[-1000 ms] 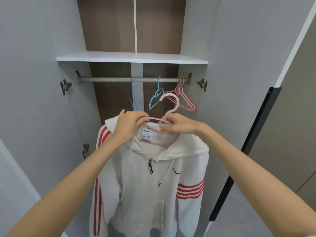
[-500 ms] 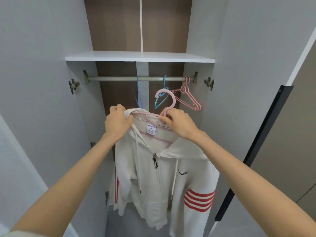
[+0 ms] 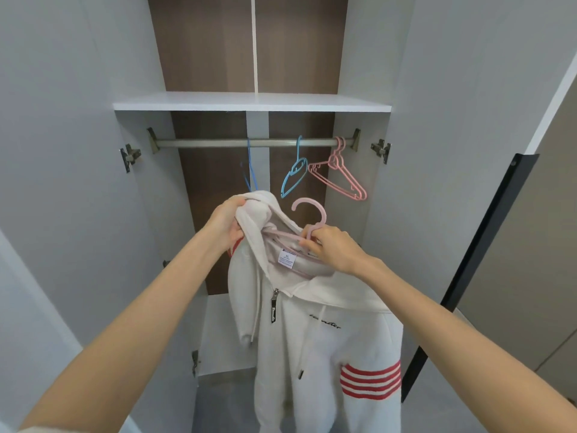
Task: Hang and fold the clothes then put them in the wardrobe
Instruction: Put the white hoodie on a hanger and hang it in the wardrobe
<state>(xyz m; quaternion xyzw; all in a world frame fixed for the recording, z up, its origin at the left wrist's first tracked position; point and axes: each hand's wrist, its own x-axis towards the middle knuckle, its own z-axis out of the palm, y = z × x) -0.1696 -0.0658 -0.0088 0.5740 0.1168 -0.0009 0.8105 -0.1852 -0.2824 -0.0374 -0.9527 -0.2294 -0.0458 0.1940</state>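
The hoodie [image 3: 312, 339] is showing white, with red stripes banding its sleeve and black script on the chest, over a pale pink hanger [image 3: 323, 214]. Blue hangers [image 3: 296, 169] and pink hangers [image 3: 334, 159] are hanging toward the right end of the grey rail [image 3: 203, 142], against the wardrobe's brown wood-grain back panel [image 3: 212, 42].

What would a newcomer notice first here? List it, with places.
The white hoodie with red sleeve stripes fills the centre, hanging from a pink hanger. The left hand grips its bunched fabric at upper left, while the right hand pinches the hanger's neck. Above, the rail under the white shelf carries empty blue hangers mid-rail and pink hangers at its right end.
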